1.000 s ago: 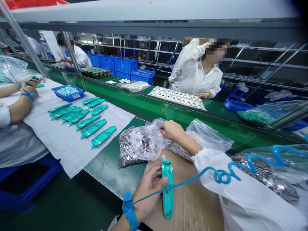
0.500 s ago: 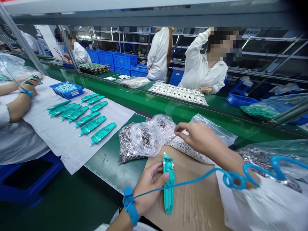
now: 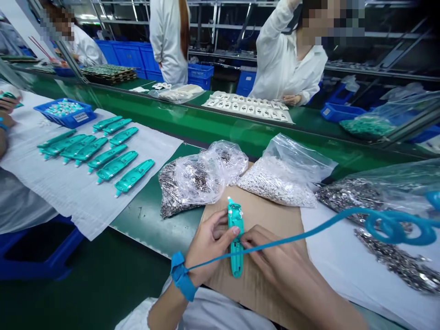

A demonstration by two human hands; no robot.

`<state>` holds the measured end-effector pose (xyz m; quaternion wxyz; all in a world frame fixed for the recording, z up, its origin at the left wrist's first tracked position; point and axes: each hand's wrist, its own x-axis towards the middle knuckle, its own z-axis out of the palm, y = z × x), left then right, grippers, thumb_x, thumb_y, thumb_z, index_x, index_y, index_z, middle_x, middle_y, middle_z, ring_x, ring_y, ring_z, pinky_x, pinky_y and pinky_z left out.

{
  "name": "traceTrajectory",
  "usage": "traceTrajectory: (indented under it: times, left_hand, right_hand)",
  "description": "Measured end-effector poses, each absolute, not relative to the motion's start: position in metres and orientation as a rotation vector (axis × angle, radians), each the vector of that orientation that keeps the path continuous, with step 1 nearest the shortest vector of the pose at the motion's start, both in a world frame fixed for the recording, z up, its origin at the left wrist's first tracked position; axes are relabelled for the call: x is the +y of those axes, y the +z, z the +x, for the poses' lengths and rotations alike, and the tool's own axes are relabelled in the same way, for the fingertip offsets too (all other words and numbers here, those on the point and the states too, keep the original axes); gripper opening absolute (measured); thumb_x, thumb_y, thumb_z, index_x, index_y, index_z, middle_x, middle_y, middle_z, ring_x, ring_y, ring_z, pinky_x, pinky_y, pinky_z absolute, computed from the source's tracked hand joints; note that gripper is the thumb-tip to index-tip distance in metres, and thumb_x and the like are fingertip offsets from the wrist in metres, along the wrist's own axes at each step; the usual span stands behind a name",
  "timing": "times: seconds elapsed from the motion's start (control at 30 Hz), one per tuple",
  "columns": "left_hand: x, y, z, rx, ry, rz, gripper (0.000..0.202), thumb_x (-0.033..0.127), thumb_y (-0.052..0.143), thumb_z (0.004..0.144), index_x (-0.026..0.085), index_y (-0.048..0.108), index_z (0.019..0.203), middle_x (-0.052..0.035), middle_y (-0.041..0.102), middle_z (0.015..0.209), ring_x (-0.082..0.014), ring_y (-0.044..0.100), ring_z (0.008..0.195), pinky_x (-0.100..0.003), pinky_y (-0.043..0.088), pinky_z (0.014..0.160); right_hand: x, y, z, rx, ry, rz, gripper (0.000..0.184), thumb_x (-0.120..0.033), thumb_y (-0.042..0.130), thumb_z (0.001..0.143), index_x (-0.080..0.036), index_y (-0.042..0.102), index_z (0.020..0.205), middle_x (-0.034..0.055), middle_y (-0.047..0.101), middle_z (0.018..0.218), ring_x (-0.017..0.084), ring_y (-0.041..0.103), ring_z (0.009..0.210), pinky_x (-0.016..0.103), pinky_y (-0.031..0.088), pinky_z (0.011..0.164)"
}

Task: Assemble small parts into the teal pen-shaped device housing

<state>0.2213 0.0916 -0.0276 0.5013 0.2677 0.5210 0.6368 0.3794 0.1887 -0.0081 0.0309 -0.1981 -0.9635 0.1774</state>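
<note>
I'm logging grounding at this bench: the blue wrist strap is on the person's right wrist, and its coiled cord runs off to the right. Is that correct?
No: the blue wrist strap is on the left wrist, not the right, as the head view shows, just behind the left hand holding the teal plastic casing. Its coiled cord does run off to the right.

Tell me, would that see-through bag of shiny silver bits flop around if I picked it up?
Probably floppy: the clear plastic bag slumps in loose folds. It likely feels heavy for its size, since small metal-looking pieces fill its lower part. Its thin, shiny film looks slippery, so it might slide out of a grip.
</note>
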Motion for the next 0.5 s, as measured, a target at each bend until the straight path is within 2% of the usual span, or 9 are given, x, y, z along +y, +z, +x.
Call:
traceTrajectory:
  times: [0.17, 0.37, 0.5]
  left_hand:
    - [0.0908, -0.0278, 0.2214, 1.258, 1.535, 0.664, 0.058, 0.046, 0.074, 0.083, 0.015, 0.059, 0.130, -0.0156, 0.067, 0.126, -0.0303, 0.068, 0.106, -0.042, 0.057, 0.091]
    - [0.0889, -0.0315, 0.2223, 1.256, 1.544, 0.644, 0.051, 0.038, 0.074, 0.086, 0.014, 0.059, 0.130, -0.0138, 0.066, 0.128, -0.0283, 0.067, 0.112, -0.037, 0.057, 0.094]
    - [0.0890, -0.0322, 0.2219, 1.243, 1.542, 0.624, 0.054, 0.039, 0.075, 0.084, 0.015, 0.059, 0.130, -0.0136, 0.066, 0.129, -0.0298, 0.066, 0.114, -0.038, 0.056, 0.096]
  right_hand:
    - [0.1885, -0.0029, 0.3774, -2.904, 0.527, -0.486, 0.027, -0.024, 0.035, 0.103, -0.024, 0.062, 0.097, 0.0035, 0.071, 0.088, 0.020, 0.071, 0.070, 0.030, 0.050, 0.059]
    - [0.1834, -0.0048, 0.3755, -2.896, 0.315, -0.490, 0.028, -0.022, 0.040, 0.101, -0.022, 0.065, 0.091, 0.0041, 0.072, 0.083, 0.020, 0.071, 0.066, 0.029, 0.049, 0.052]
    - [0.1845, -0.0035, 0.3794, -2.930, 0.383, -0.464, 0.028, -0.017, 0.042, 0.098, -0.023, 0.069, 0.101, 0.0054, 0.074, 0.095, 0.021, 0.073, 0.072, 0.030, 0.056, 0.060]
